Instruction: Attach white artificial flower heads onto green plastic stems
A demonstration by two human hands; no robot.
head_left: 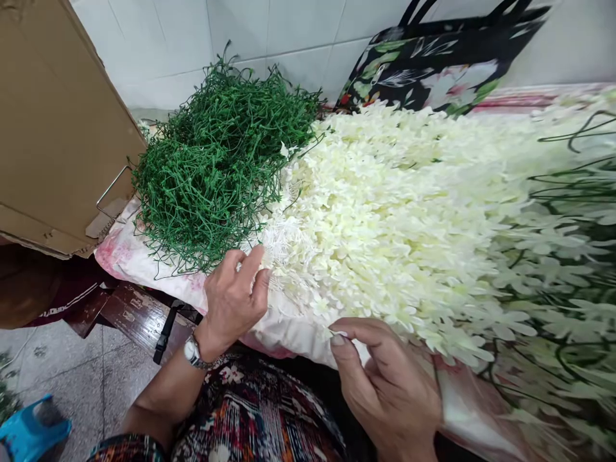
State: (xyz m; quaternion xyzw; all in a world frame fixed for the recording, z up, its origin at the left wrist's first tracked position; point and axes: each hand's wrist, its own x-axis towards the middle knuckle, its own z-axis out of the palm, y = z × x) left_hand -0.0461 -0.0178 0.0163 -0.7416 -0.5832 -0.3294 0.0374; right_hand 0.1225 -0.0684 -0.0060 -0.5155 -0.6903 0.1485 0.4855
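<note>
My left hand (pixel 237 296) reaches to the near edge of a small heap of thin white strands (pixel 283 240), thumb and index finger apart, with nothing visible between them. Lower and to the right, my right hand (pixel 387 378) pinches thumb and index fingertips together around something small and pale, too small to make out. Just beyond the right hand spreads a broad pile of cream-white artificial flowers (pixel 385 212). A tangled mound of green plastic stems (pixel 216 167) lies beyond the left hand, partly against the white strands.
The piles lie on a pink-and-white cloth (pixel 274 330). A cardboard box (pixel 52 122) stands at the left. A black floral bag (pixel 433 70) leans on the tiled wall behind. White flowers with dark stems (pixel 568 308) crowd the right. A blue plastic object (pixel 36 430) is on the floor.
</note>
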